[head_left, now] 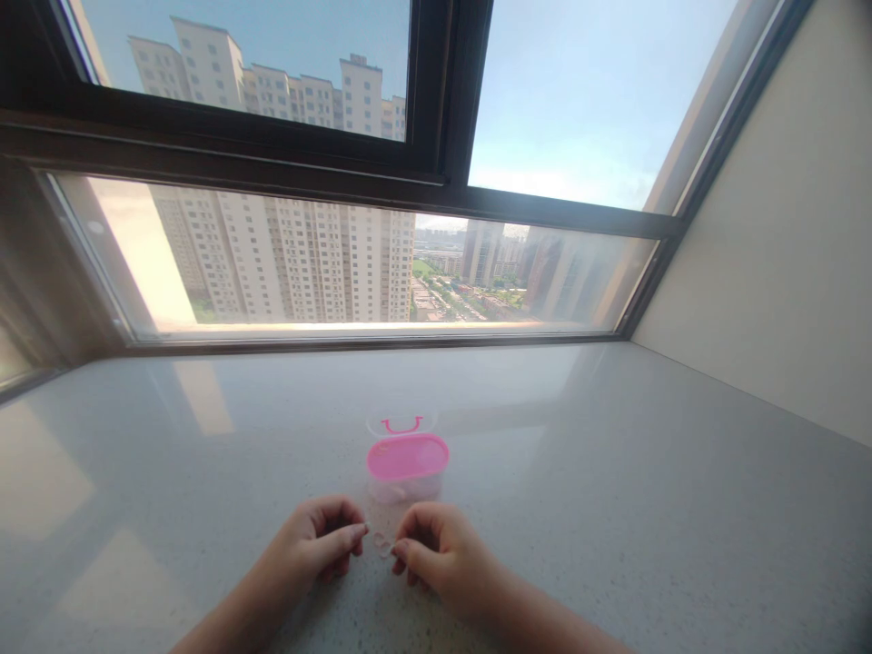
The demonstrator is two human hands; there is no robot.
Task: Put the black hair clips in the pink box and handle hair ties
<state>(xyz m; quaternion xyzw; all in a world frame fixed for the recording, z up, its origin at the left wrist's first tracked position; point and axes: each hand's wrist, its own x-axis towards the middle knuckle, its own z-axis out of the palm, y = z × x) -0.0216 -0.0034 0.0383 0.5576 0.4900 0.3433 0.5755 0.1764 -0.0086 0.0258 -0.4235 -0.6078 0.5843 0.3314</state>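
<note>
My left hand (332, 538) is closed in a pinch, thumb against forefinger, with a tiny pale speck at the tips. What it holds, if anything, is too small to name. Facing it, my right hand (440, 549) also pinches, and its fingertips meet the edge of some small pale pink loops (381, 542). These loops lie or hang in the gap between both hands; I cannot tell which. Just beyond the hands stands an oval plastic box (407, 490) with a bright pink rim, its inside only partly visible. Behind it is a clear lid-like piece with a pink handle (403, 427).
The pale speckled stone sill (613, 509) spreads around the box and hands, with patches of sunlight at left. A dark-framed window (306, 182) closes off the back, showing tall buildings outside. A white wall (783, 254) rises on the right.
</note>
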